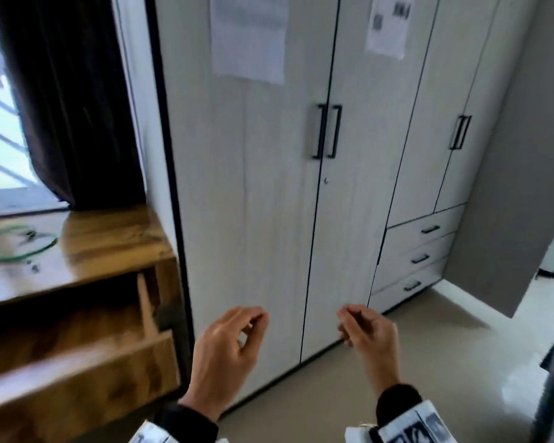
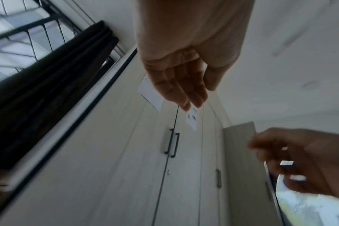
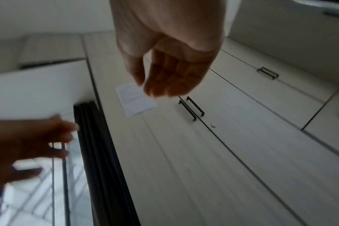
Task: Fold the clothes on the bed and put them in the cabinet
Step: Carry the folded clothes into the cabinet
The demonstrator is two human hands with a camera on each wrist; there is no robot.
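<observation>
The wardrobe cabinet (image 1: 269, 187) stands shut ahead of both grips. Its paired door handles (image 1: 327, 131) sit above them, probably the next reach. Left hand (image 1: 226, 350) and right hand (image 1: 367, 334) hang loosely curled, empty. No clothes are in view.

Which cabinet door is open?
The far-right cabinet door, swung out into the room. The two pairs of doors with black bar handles, including the left-hand pair facing both hands, are shut flush.

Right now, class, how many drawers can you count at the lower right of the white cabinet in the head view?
3, stacked one above another beneath the right-hand doors: the top drawer, the middle drawer, and the bottom drawer nearest the floor. None seems hidden.
</observation>
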